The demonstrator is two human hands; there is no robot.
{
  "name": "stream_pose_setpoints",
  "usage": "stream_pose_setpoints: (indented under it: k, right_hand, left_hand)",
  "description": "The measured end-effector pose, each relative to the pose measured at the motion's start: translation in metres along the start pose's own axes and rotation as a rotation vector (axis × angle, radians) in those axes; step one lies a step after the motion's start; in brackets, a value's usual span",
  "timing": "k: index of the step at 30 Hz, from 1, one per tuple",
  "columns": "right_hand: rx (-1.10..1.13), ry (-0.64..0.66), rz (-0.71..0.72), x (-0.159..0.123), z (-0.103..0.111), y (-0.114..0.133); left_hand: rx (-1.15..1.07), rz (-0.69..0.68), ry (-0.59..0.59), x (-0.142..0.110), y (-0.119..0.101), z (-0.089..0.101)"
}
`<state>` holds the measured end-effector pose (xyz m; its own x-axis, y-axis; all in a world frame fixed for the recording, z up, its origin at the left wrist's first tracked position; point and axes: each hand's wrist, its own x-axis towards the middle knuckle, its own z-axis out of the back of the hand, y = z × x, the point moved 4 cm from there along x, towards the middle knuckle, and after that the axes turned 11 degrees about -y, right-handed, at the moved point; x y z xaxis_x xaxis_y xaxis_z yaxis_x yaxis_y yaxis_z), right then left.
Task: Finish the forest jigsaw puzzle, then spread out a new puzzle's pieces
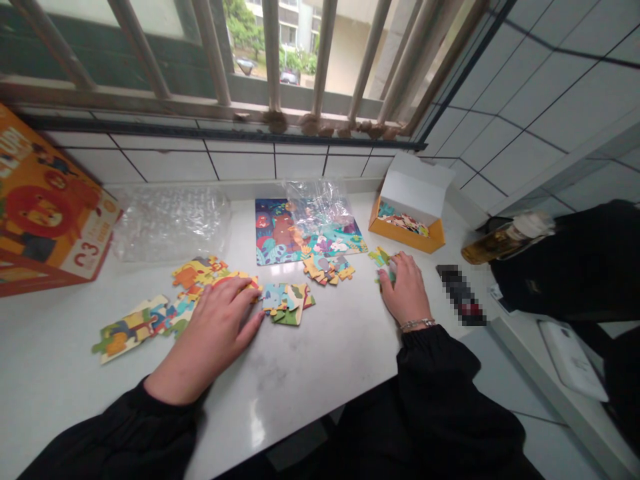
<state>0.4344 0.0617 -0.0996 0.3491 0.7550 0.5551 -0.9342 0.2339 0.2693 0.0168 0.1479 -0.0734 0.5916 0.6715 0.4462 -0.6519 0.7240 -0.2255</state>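
Observation:
My left hand (223, 320) lies over partly joined puzzle pieces (193, 277), fingers stretched and thumb apart; it covers some of them. Left of it runs a joined strip of pieces (129, 330) with green and orange shapes. Just right of its fingertips sits a small overlapping group of pieces (287, 300). My right hand (406, 290) has its thumb and fingers closed round a green puzzle piece (380, 256), partly hidden by the fingers. Between the hands, a loose heap of pieces (327, 269) lies by the lower edge of a dark forest-animal picture sheet (273, 230).
An orange box (55, 213) with a lion stands at left beside bubble wrap (170, 223). Clear plastic (320, 203) covers part of the sheet. An open yellow box (407, 230) holds more pieces. At right are a bottle (500, 241), a pixelated dark object (460, 293) and a black bag (565, 260).

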Motion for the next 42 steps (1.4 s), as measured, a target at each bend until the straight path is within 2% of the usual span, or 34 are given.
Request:
stream_pose_setpoints:
  k: [2, 5, 8, 11, 14, 16, 19, 23, 25, 28, 30, 33, 42]
  right_hand:
    - [0.082, 0.053, 0.168, 0.002, 0.001, 0.025]
    - [0.192, 0.223, 0.383, -0.005, -0.002, 0.066]
    - [0.249, 0.357, 0.443, -0.015, -0.006, 0.093]
    - [0.314, 0.421, 0.499, -0.023, -0.005, 0.108]
    - [0.345, 0.410, 0.509, -0.025, -0.001, 0.111]
    - [0.314, 0.360, 0.452, -0.023, 0.000, 0.107]
    - [0.219, 0.286, 0.338, -0.021, -0.002, 0.098]
    - [0.108, 0.206, 0.229, -0.019, -0.003, 0.089]
    - [0.109, 0.172, 0.227, -0.019, -0.001, 0.090]
    - [0.254, 0.217, 0.383, -0.022, 0.001, 0.100]
    - [0.351, 0.278, 0.475, -0.025, 0.002, 0.106]
    - [0.377, 0.309, 0.478, -0.025, 0.003, 0.108]
    - [0.183, 0.220, 0.316, -0.019, 0.004, 0.101]
  left_hand:
    - [0.001, -0.004, -0.007, -0.001, 0.001, 0.000]
    - [-0.007, -0.010, -0.020, -0.001, 0.002, 0.003]
    - [-0.012, 0.006, -0.063, 0.005, -0.005, 0.007]
    - [0.002, 0.023, -0.093, 0.020, -0.028, 0.001]
    - [-0.014, -0.025, 0.004, 0.037, -0.064, -0.023]
    - [0.025, -0.034, 0.102, 0.046, -0.084, -0.041]
    - [0.052, -0.023, 0.188, 0.051, -0.099, -0.054]
    - [-0.061, -0.099, 0.208, 0.047, -0.102, -0.050]
    - [-0.154, -0.174, 0.219, 0.043, -0.105, -0.049]
    - [-0.252, -0.257, 0.216, 0.040, -0.111, -0.051]
    - [-0.272, -0.266, 0.195, 0.039, -0.112, -0.053]
    - [-0.229, -0.212, 0.159, 0.041, -0.108, -0.051]
    - [-0.031, 0.037, 0.116, 0.044, -0.090, -0.034]
